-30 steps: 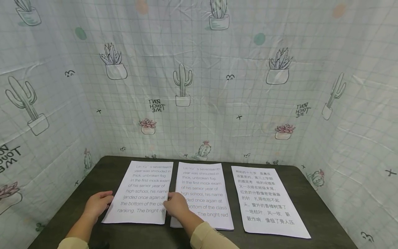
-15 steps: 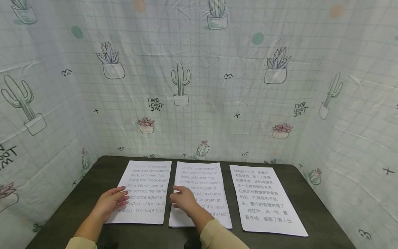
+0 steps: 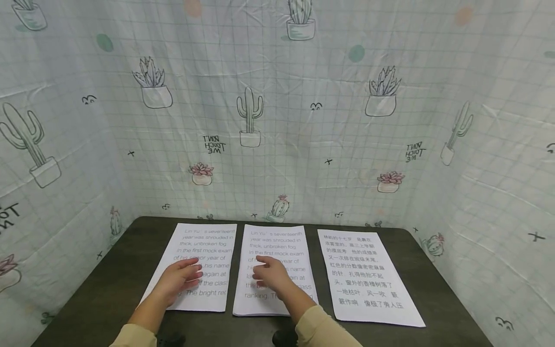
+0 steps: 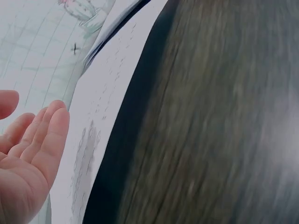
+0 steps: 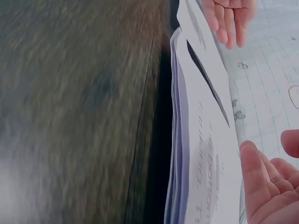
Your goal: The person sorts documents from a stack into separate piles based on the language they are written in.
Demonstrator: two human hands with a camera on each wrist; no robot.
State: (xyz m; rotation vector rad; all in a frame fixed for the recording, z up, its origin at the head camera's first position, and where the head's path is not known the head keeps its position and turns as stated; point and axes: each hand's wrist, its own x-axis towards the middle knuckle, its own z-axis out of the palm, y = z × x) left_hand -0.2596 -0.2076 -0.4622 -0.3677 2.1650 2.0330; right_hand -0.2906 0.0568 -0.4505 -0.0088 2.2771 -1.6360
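Note:
My left hand hovers over the lower part of the left printed sheet, fingers loosely extended and nothing held. Above the middle paper stack is my right hand, also holding nothing. Both show English text, partly hidden by the hands. In the left wrist view, the left hand has relaxed fingers with a gap to the thumb. From the right wrist, the right hand appears raised over the layered edge of the stack, with the left hand farther off.
A sheet with Chinese text lies to the right on the dark wood-grain table. A cactus-patterned curtain encloses the back and sides. Dark objects show partly at the near edge, below the forearms.
Both hands have left the side edges of the left sheet and moved right. The left hand is now over that sheet, the right over the middle stack. The head view has shifted slightly.

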